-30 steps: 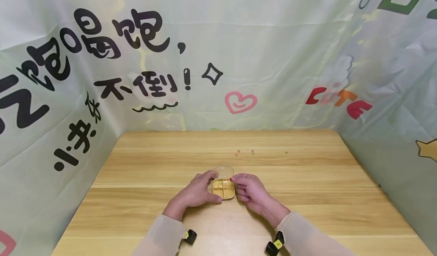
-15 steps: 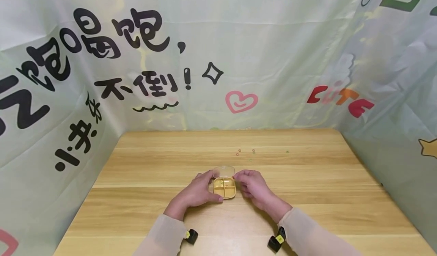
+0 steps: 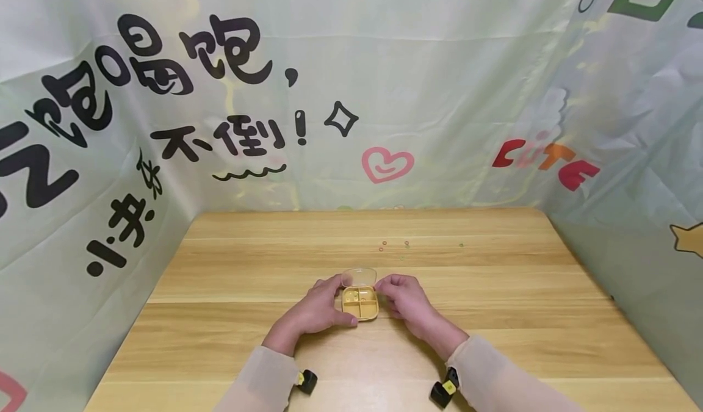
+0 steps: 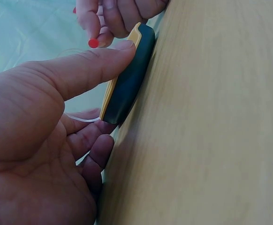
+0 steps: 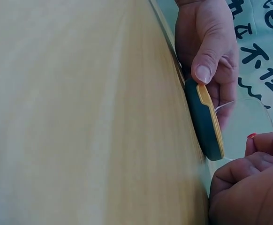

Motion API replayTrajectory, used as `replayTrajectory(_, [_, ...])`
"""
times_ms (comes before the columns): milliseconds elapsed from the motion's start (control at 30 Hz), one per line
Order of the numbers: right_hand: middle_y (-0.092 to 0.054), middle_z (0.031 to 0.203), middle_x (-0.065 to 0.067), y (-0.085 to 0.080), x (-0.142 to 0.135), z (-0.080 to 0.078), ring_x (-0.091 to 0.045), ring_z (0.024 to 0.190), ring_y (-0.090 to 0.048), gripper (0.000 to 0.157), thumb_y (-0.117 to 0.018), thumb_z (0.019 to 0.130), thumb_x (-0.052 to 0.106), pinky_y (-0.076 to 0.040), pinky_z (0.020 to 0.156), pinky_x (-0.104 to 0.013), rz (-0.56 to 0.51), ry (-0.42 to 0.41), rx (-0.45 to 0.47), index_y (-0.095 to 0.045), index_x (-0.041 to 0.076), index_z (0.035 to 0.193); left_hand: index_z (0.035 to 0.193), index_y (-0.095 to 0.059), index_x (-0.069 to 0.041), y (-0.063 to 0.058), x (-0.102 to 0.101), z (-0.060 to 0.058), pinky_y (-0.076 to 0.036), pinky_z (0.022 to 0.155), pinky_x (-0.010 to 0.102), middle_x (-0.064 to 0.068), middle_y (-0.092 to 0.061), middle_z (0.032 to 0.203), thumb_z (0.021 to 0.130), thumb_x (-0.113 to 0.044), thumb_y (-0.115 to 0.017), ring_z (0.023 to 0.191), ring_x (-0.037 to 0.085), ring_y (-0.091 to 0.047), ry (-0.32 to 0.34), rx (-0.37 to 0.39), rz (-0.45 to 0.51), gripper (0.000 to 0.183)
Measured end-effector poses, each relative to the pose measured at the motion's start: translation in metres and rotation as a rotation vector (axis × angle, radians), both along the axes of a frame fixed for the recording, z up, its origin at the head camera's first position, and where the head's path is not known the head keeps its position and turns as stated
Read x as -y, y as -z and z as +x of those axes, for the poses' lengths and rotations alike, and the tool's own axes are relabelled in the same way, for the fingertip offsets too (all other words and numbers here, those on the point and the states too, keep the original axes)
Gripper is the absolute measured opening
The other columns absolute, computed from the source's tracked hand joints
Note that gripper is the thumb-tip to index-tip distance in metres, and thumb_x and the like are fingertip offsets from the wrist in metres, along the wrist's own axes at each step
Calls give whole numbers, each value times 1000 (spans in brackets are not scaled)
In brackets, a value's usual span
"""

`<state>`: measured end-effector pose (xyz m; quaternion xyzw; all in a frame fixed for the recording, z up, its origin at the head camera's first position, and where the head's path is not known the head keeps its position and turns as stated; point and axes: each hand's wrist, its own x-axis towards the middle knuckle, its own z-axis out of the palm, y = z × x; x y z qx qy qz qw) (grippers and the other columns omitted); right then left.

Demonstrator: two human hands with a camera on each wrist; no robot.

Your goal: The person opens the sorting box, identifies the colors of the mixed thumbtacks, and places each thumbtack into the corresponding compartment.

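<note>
A small pill box [image 3: 359,310], yellow inside with several compartments, stands on the table with its clear lid [image 3: 359,277] swung up at the back. Its dark green outside [image 4: 129,84] shows in the wrist views. My left hand [image 3: 313,307] holds the box from the left, thumb at the near edge and fingers behind. At the box's far right corner, my right hand [image 3: 409,305] pinches a small red piece [image 4: 93,43] between thumb and forefinger; its exact shape is unclear. A few tiny bits lie in the far compartments, too small to make out.
Several tiny coloured rings [image 3: 407,243] lie scattered toward the back of the wooden table [image 3: 247,253]. Printed cloth [image 3: 439,94] hangs behind and along both sides of the table.
My right hand has shifted slightly up and right, from the box's right rim toward the lid's corner, still pinching the red piece. The left hand and box have stayed in place.
</note>
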<state>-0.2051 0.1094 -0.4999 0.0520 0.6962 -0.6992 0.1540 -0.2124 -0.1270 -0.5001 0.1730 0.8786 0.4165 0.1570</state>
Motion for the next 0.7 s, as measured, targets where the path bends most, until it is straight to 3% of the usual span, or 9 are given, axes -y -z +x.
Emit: replayTrajectory(700, [-42, 62, 6, -3, 1, 3, -9, 52, -33, 20, -66, 96, 11, -31, 47, -24, 33, 6, -20, -70, -6, 105, 146, -53, -13, -1, 0, 1, -40, 111, 56, 5, -63, 136, 77, -38, -94, 126, 25, -46, -7, 10, -3, 84])
